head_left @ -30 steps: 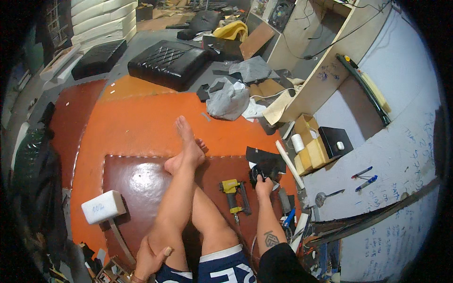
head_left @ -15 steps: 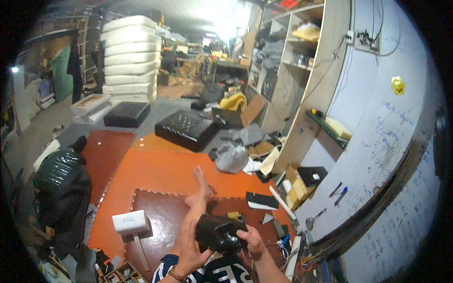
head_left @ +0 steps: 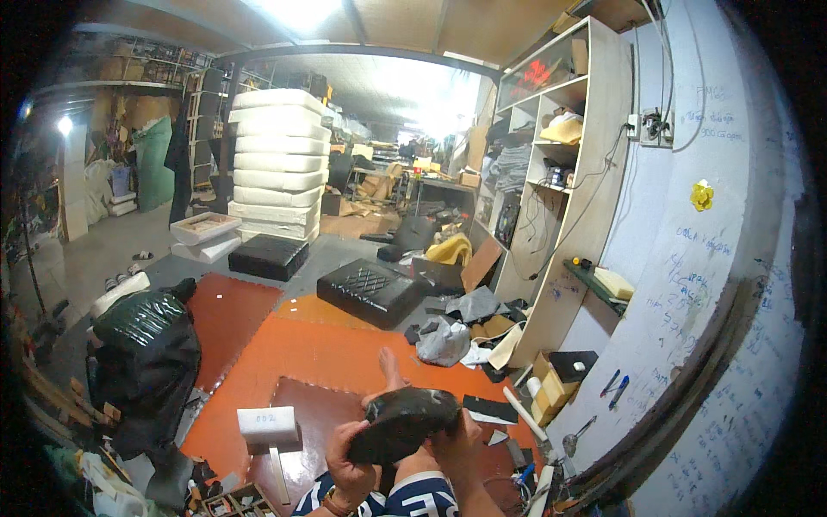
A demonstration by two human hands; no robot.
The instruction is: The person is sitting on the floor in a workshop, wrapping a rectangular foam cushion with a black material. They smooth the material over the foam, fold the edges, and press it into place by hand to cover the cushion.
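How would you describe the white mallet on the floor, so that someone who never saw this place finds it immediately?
Start at the orange floor mat in the middle of the workshop and go to the dark brown mat at its near edge. The white mallet lies on that mat's left part, just left of the left hand. It is the only white block-shaped head with a thin handle there.

A dark, glossy black leather piece (head_left: 403,422), rounded and lumpy like a folded pad, is held up off the floor at the lower middle, tilted with its right end higher, above an outstretched leg.
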